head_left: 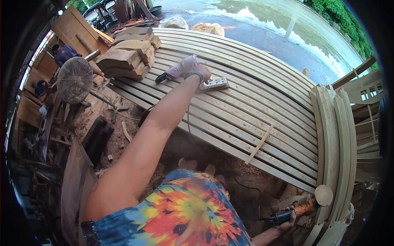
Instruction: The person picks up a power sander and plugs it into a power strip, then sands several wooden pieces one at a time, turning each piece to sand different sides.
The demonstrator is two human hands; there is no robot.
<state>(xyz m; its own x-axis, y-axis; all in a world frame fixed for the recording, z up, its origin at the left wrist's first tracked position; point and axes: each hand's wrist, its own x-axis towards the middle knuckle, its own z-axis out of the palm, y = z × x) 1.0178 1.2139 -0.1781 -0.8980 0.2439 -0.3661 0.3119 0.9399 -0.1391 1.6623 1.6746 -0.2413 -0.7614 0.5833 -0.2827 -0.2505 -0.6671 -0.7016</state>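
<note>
My left arm reaches out over a slatted wooden bench top. At its end my left hand [203, 74] is closed, fingers pinched at the near left end of a white power strip [216, 84]; whatever is between them is too small to make out. Beside that wrist lies a pale, cloth-like wrapped object [185, 65] with a black end. Low on the right, my right hand [287, 221] grips an orange and black angle grinder [304, 209]. Its round pale disc [324, 195] faces up, next to the stacked boards. A dark cord runs from the grinder's rear.
Curved wooden blocks [129, 55] are stacked at the bench's far left. Long boards [330, 151] stand along its right end. A thin stick [259, 144] lies across the slats [230, 119]. To the left are a round fan [75, 80] and a person [65, 53] bending over.
</note>
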